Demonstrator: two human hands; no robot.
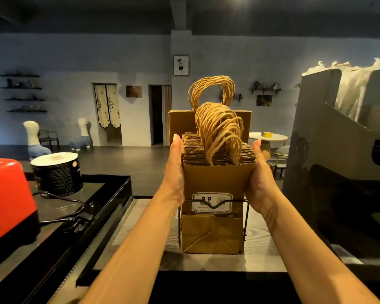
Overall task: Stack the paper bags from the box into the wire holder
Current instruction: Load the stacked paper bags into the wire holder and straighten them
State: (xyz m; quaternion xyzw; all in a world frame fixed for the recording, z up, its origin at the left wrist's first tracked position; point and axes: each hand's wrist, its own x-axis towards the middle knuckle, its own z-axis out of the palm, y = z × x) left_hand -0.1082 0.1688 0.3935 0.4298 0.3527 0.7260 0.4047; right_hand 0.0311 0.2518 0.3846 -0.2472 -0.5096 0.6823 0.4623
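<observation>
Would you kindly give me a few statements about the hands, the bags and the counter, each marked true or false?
1. The left hand and the right hand hold the stack of paper bags between them, one on each side. True.
2. The bags' twine handles hang downward. False: they stand up above the stack.
3. A black wire of the wire holder crosses the white label on the front bag. True.
4. The red appliance stands to the right of the bags. False: it is on the left, at the edge of the view.
</observation>
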